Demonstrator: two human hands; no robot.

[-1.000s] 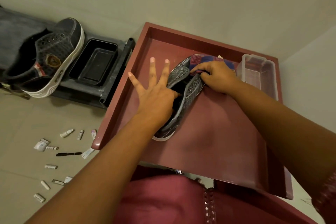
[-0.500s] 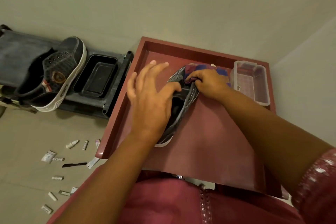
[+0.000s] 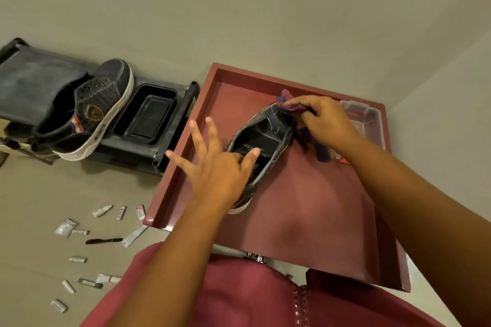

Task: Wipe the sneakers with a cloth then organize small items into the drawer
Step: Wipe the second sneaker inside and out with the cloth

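Note:
A dark grey sneaker (image 3: 268,138) lies in the open maroon drawer (image 3: 305,220), its opening facing up. My left hand (image 3: 215,167) rests on the sneaker's near side with fingers spread and the thumb inside the opening. My right hand (image 3: 318,122) grips a maroon and blue cloth (image 3: 289,105) against the sneaker's toe end. A second dark sneaker (image 3: 87,111) with a white sole leans on a black rack (image 3: 32,85) at the left. Several small tubes and packets (image 3: 79,233) lie scattered on the floor at the lower left.
A clear plastic box (image 3: 369,119) sits in the drawer's far right corner. A black tray (image 3: 146,117) rests on the rack beside the second sneaker. A black pen (image 3: 103,241) lies among the small items. The wall runs close behind the drawer.
The sneaker has turned so its opening now faces up. My left hand's fingers have spread out again. My right hand has carried the cloth toward the toe end.

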